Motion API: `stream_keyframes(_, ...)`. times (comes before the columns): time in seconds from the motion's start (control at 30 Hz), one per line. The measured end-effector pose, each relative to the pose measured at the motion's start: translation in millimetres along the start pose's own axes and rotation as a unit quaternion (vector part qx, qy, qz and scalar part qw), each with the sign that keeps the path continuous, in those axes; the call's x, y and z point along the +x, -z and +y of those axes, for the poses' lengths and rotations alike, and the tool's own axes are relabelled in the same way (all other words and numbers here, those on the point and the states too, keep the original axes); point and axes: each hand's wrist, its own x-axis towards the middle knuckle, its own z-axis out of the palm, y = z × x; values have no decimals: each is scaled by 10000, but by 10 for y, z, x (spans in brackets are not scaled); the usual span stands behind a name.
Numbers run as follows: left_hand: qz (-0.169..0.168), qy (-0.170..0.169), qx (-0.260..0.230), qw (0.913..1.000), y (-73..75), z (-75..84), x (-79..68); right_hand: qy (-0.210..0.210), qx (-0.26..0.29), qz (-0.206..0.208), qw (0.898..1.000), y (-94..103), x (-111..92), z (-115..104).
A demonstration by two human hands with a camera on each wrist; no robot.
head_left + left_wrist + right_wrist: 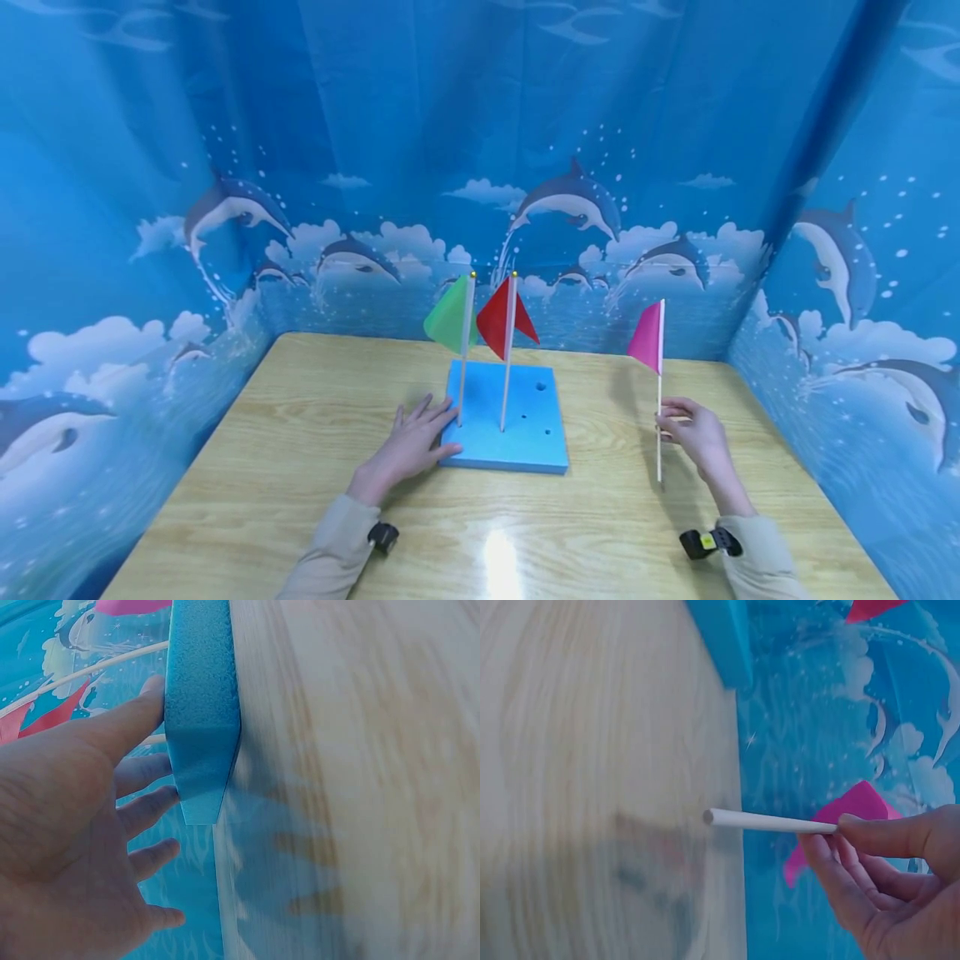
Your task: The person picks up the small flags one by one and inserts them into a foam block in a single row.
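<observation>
In the head view my right hand (pixel 697 431) pinches the white stick of a pink flag (pixel 647 340) between thumb and fingers, right of the blue foam board (pixel 525 450). The stick (pixel 765 821) stands nearly upright, and its lower end appears just above the table. My left hand (pixel 408 442) lies at the board's left edge with spread fingers; the left wrist view shows the thumb and some fingers touching the foam (pixel 202 690). A green flag (pixel 447 318) and a red flag (pixel 493 321) stand upright in the board, leaning slightly right.
Several holes show in the board's right half, the largest hole (pixel 541 387) near its back corner. The wooden table (pixel 322 392) is bordered at the back and sides by a blue dolphin-print curtain (pixel 420 192). Each wrist wears a small black camera (pixel 383 537).
</observation>
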Motion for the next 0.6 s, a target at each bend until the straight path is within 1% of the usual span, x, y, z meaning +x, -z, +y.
stream_keyframes(0.1, -16, 4, -12, 10000, -1, -1, -1, 146, 211, 116, 9996, -86, 20, -66)
stream_keyframes(0.27, -11, 2, -12, 10000, -7, -12, -4, 390, 734, 247, 9962, -246, 63, -187)
stream_keyframes(0.5, 4, -42, 14, 10000, -18, -25, 2, 499, 1326, 426, 9890, -534, 107, -359)
stream_keyframes(0.6, 33, -54, 7, 10000, -18, -24, 2, 551, 1443, 438, 9870, -671, 116, -438)
